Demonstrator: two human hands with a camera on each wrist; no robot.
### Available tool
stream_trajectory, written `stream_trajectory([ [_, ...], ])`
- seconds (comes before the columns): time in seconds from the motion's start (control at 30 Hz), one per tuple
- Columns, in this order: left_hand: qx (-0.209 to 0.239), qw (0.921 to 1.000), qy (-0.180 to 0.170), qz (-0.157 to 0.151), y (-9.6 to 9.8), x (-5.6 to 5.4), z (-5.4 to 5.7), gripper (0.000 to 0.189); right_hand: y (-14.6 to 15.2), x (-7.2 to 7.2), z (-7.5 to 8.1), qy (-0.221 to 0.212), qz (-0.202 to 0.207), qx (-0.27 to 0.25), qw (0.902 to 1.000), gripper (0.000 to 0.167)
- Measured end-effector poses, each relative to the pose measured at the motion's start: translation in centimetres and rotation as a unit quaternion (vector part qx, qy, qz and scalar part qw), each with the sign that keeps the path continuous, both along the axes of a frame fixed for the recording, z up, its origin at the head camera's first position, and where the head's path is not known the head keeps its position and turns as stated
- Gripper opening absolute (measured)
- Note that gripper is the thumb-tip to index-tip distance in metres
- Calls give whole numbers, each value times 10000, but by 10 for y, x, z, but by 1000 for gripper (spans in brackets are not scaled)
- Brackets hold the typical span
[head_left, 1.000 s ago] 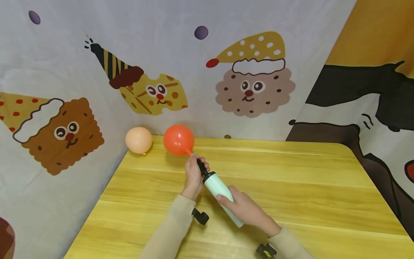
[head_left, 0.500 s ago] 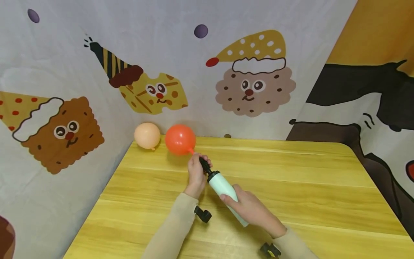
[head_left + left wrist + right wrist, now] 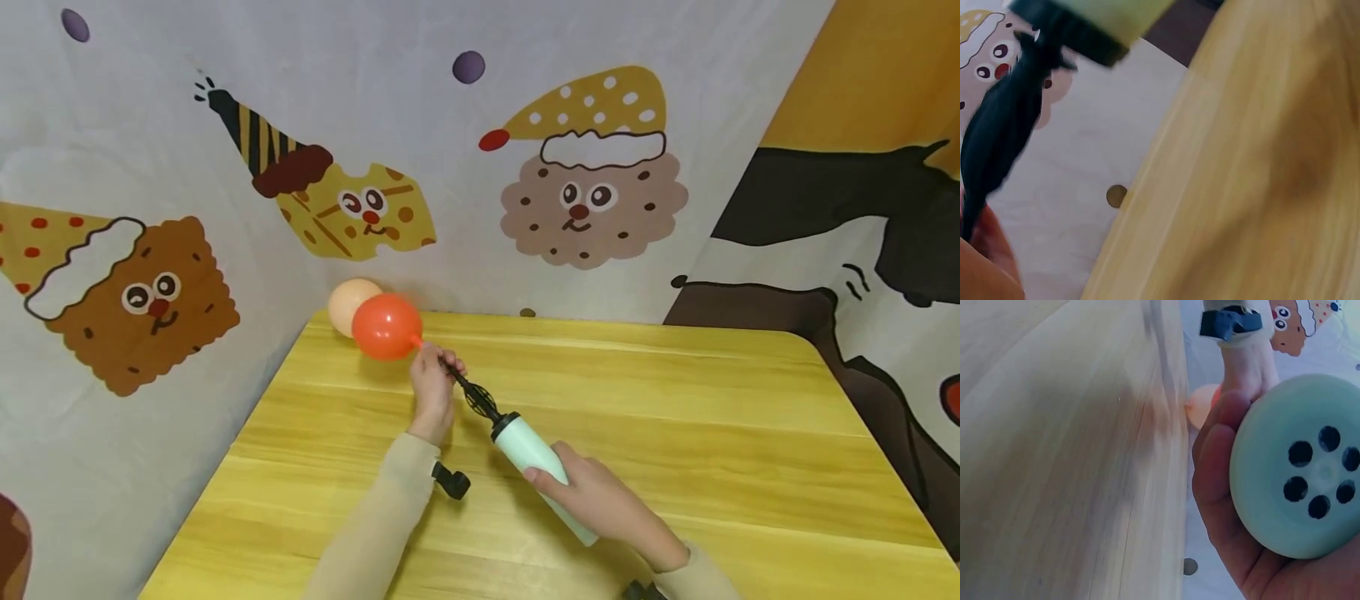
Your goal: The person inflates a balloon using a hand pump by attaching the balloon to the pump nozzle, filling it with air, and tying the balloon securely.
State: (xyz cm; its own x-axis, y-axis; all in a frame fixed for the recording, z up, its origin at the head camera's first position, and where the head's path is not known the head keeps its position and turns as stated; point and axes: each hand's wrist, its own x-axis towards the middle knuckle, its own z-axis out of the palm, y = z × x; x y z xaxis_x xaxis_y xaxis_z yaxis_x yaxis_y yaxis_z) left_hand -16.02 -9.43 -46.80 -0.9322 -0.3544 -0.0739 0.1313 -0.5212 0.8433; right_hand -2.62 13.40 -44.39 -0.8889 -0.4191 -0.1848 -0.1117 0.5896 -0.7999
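Observation:
In the head view my left hand (image 3: 432, 387) pinches the neck of an inflated red balloon (image 3: 387, 327), where the thin tip of a balloon pump (image 3: 528, 446) meets it. The fingers hide the exact join. My right hand (image 3: 603, 500) grips the pump's mint-green barrel, which slants down to the right. Between the hands the pump's black ribbed front part (image 3: 478, 398) shows, also large in the left wrist view (image 3: 1004, 119). The barrel's round end (image 3: 1322, 472), with several holes, fills the right side of the right wrist view, fingers wrapped round it.
A peach balloon (image 3: 345, 304) lies at the table's far left corner, partly behind the red one. The wooden table (image 3: 712, 433) meets a cloth backdrop (image 3: 465, 208) with cartoon prints along its back and left edges.
The left hand and red balloon shift left; the right hand and pump move right and down, baring more of the black front part. The peach balloon drifts right and is now partly covered.

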Motion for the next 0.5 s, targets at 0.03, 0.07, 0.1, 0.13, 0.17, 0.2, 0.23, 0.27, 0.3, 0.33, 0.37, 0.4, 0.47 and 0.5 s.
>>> stream_trajectory([
  [0.03,-278,9995,-26,-123,-3,-1,0,33,3,1,0,-28,-7,-1,10000,57],
  [0.07,-604,9978,-71,-269,-6,-1,0,33,6,2,1,-47,-15,-11,10000,57],
  [0.1,-899,9950,-115,-422,-8,-1,0,34,10,3,2,-64,-37,-8,10000,57],
  [0.13,-1207,9909,-157,-572,-10,0,0,35,15,3,2,-81,-74,26,9999,57],
  [0.17,-1515,9857,-185,-709,-11,0,0,37,21,4,2,-52,-123,88,9999,57],
  [0.2,-1803,9798,-220,-834,-13,1,0,38,28,4,2,-27,-206,213,9996,57],
  [0.23,-2099,9728,-227,-953,-14,2,0,38,36,4,1,26,-315,366,9988,58],
  [0.27,-2392,9650,-203,-1051,-17,3,-1,39,45,4,-1,107,-435,551,9975,59],
  [0.3,-2675,9567,-168,-1135,-19,3,-2,40,54,3,-3,232,-570,762,9952,60],
  [0.33,-2954,9478,-132,-1196,-22,5,-2,40,64,2,-5,400,-703,1002,9917,62],
  [0.37,-3224,9385,-87,-1229,-25,6,-2,39,73,0,-6,573,-827,1243,9871,64],
  [0.4,-3475,9294,-18,-1243,-29,7,-2,38,82,-2,-8,710,-954,1484,9818,67],
  [0.47,-3901,9130,92,-1192,-37,7,-2,36,100,-7,-12,968,-1152,1823,9717,70],
  [0.5,-4084,9050,144,-1186,-41,8,-1,35,109,-10,-12,1060,-1223,1953,9673,72],
])
